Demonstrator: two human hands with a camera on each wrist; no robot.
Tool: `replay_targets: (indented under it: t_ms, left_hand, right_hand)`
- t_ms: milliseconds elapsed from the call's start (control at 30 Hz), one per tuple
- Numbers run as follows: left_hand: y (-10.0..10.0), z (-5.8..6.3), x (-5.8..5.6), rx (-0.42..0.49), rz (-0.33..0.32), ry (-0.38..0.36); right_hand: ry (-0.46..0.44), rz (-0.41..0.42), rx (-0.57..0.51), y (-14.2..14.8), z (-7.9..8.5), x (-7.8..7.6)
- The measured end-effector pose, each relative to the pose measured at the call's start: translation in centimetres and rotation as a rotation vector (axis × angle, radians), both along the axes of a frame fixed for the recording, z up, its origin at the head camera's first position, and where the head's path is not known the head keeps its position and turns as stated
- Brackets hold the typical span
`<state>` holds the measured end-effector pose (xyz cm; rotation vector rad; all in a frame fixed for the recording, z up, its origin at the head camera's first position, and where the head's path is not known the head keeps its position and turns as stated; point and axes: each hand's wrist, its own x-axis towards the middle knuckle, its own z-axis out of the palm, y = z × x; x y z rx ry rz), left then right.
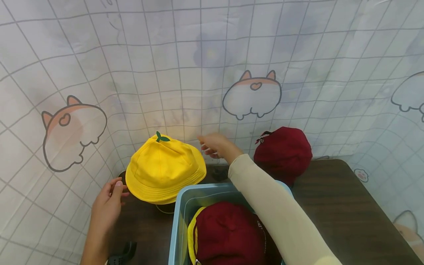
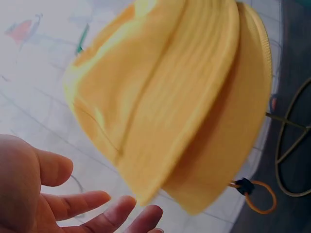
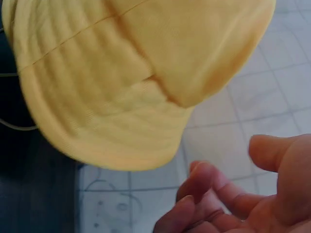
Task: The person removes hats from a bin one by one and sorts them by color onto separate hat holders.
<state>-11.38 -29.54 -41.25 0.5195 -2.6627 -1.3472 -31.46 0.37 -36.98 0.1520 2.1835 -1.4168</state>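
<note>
A yellow bucket hat (image 1: 165,167) with a small green sprout on its crown sits upright at the back left of the table. My left hand (image 1: 107,204) is just left of its brim, fingers relaxed and holding nothing. On the hat's other side, my right hand (image 1: 216,145) hovers near the brim with loosely bent fingers and nothing in them. The left wrist view shows the hat's brim (image 2: 209,97) and a cord with a black toggle (image 2: 244,186) beneath it. A gap separates the hat (image 3: 146,63) from the fingers in the right wrist view.
A light blue bin (image 1: 177,224) stands at the front middle, holding a dark red hat (image 1: 228,232) and a yellow-brimmed one. Another dark red hat (image 1: 283,152) sits at the back right of the brown table (image 1: 338,209). A patterned curtain (image 1: 185,73) hangs behind.
</note>
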Motion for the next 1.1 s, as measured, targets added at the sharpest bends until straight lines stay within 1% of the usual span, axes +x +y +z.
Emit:
replay_targets:
  t_ms: [100, 233, 367, 467, 633, 767, 900, 1000, 1100]
  left_hand:
    - [-0.5, -0.7, -0.8, 0.046, 0.004, -0.025]
    - [-0.9, -1.6, -1.6, 0.116, 0.027, -0.048]
    - [-1.1, -2.3, -2.2, 0.170, 0.052, -0.061]
    - [-1.4, -2.6, -2.6, 0.202, 0.055, -0.058]
    - [-1.6, -3.1, -3.0, 0.233, 0.070, -0.024]
    - [-1.5, -3.4, -3.2, 0.241, 0.098, 0.009]
    - [-1.4, -3.8, -3.3, 0.212, 0.116, 0.035]
    - [-1.4, -4.1, -3.4, 0.191, 0.115, 0.051]
    - [-1.3, -4.4, -3.6, 0.178, 0.107, 0.045]
  right_hand:
    - [-0.073, 0.020, -0.008, 0.5, -0.7, 0.1]
    - [-0.139, 0.066, -0.021, 0.9, -1.6, 0.0]
    - [-0.179, 0.122, -0.024, 1.0, -2.1, 0.2]
    - [-0.184, 0.169, -0.020, 1.0, -2.5, 0.2]
    - [-0.131, 0.247, 0.037, 0.9, -3.1, 0.0]
    - [-0.084, 0.262, 0.089, 0.7, -3.1, 0.4]
    - [-0.026, 0.284, 0.153, 0.4, -3.0, 0.8]
    - [0.043, 0.320, 0.248, 0.1, -2.8, 1.2]
    - [0.096, 0.352, 0.363, -0.2, -2.6, 1.4]
